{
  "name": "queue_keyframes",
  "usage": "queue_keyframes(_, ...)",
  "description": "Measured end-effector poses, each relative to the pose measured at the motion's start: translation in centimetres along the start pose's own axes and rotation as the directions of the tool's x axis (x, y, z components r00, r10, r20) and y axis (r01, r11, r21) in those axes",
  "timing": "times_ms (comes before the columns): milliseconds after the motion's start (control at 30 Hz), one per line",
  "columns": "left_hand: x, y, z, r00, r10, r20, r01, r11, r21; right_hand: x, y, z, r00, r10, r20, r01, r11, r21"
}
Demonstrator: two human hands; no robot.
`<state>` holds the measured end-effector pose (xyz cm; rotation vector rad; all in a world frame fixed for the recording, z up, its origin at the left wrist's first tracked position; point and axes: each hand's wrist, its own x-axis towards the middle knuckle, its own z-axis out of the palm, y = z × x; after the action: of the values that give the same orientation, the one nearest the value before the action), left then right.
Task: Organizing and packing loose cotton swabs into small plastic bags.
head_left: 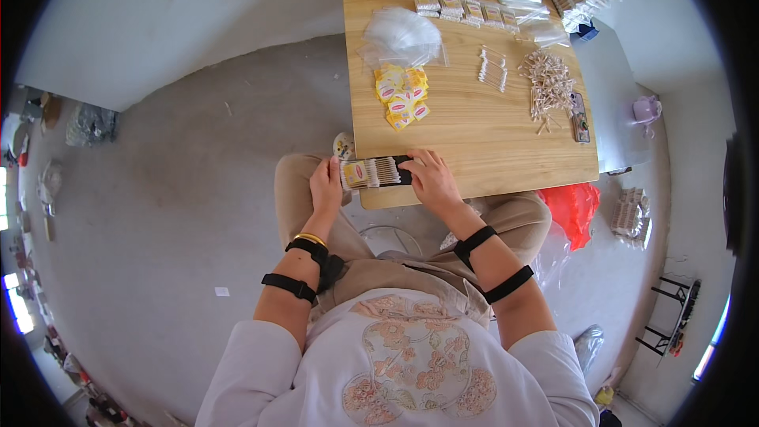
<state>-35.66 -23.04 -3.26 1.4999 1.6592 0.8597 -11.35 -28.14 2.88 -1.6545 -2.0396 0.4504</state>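
Observation:
At the table's near left edge, a flat row of cotton swabs (387, 171) with a yellow card (355, 173) at its left end lies between my hands. My left hand (323, 186) is closed on the left end of this swab pack, thumb along its edge. Under and beside the swabs, a black flat holder (405, 170) shows at the right end. My right hand (433, 183) has its curled fingertips on that holder. Its thumb and finger pads are partly hidden.
On the wooden table (474, 138) lie yellow cards (402, 95), clear bags (403, 35), a loose swab pile (547, 83), a few spread swabs (492, 68) and a phone (581, 118). Filled packs (449, 5) line the far side. A red bag (571, 209) hangs at right.

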Motion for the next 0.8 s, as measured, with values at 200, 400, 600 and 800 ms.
queue_keyframes(200,-0.18,0.27,-0.15,1.0,0.024,-0.006,-0.024,1.0,-0.008,0.09,-0.56,-0.62,0.997,-0.037,0.061,0.041,0.996,-0.073)
queue_keyframes(400,-0.2,0.43,-0.13,0.999,0.039,-0.017,-0.039,0.999,-0.009,0.25,-0.8,-0.63,0.994,-0.041,0.098,0.057,0.985,-0.161)
queue_keyframes(600,-0.18,0.36,-0.12,0.998,0.053,-0.013,-0.054,0.999,-0.002,-0.28,-0.5,-0.71,0.996,0.003,0.094,0.0,0.999,-0.032)
queue_keyframes(800,-0.3,0.56,-0.17,0.999,0.037,0.001,-0.037,0.999,0.002,-0.43,-0.82,-1.01,0.992,0.0,0.128,0.007,0.999,-0.052)
